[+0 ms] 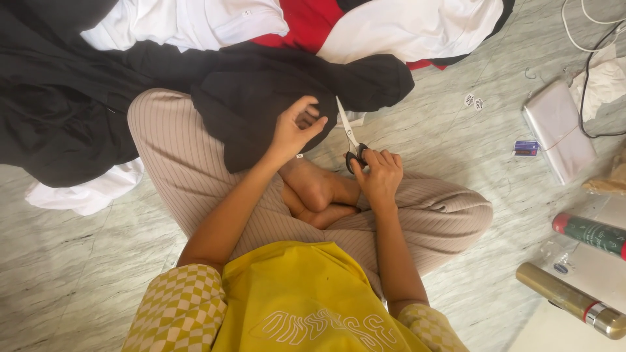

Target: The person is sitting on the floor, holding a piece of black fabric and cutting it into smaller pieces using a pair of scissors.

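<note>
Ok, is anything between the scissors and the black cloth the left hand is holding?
Nothing visible. The right hand holds the scissors by their black handles, blades pointing up at the edge of the black cloth. The left hand pinches that cloth just left of the blades, beside them rather than across them.

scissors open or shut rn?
Cannot tell for sure. The scissors in the right hand show as one thin pale line, blades seemingly together, tip at the black cloth.

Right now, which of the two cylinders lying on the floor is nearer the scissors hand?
The green one with the red cap; the gold one lies farther from the right hand, toward the frame's corner.
</note>
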